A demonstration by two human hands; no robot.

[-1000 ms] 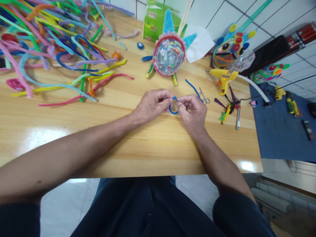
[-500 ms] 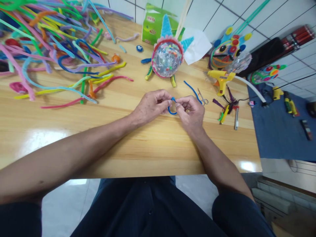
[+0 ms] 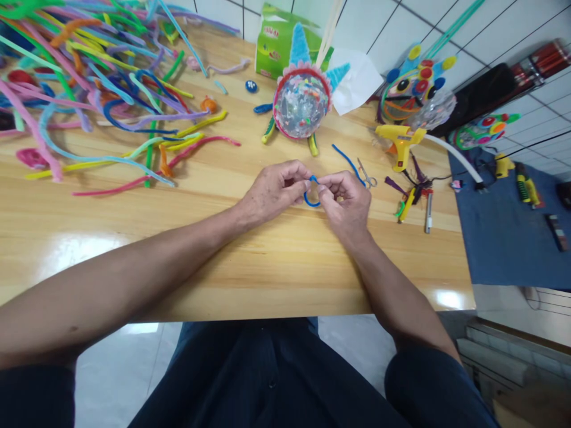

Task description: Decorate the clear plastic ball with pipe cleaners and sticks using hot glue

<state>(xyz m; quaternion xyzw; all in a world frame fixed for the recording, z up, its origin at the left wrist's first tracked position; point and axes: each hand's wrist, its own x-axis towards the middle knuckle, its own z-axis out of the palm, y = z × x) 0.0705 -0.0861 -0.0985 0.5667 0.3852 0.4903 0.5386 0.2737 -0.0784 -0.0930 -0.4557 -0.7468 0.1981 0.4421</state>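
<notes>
Between my two hands a blue pipe cleaner [image 3: 311,204] is bent into a small loop, its upper ends meeting at my fingertips. My left hand [image 3: 281,189] pinches the loop's left side, and my right hand [image 3: 345,201] pinches its right side with thumb and forefinger. Another length of blue pipe cleaner [image 3: 347,161] lies just beyond my right hand, beside small scissors [image 3: 367,176]. Behind my hands stands a clear round ornament [image 3: 303,106] with a red fuzzy rim, light-blue horns and yellow-green feet.
Many coloured pipe cleaners [image 3: 111,89] spread over the table's left. A yellow glue gun [image 3: 400,142], a utility knife [image 3: 429,213] and a decorated figure [image 3: 414,89] are at the right. A green tissue pack [image 3: 279,44] stands behind, near a blue oval piece [image 3: 251,87].
Both hands keep their pinch on the blue loop with hardly any movement. The view has shifted very slightly.
</notes>
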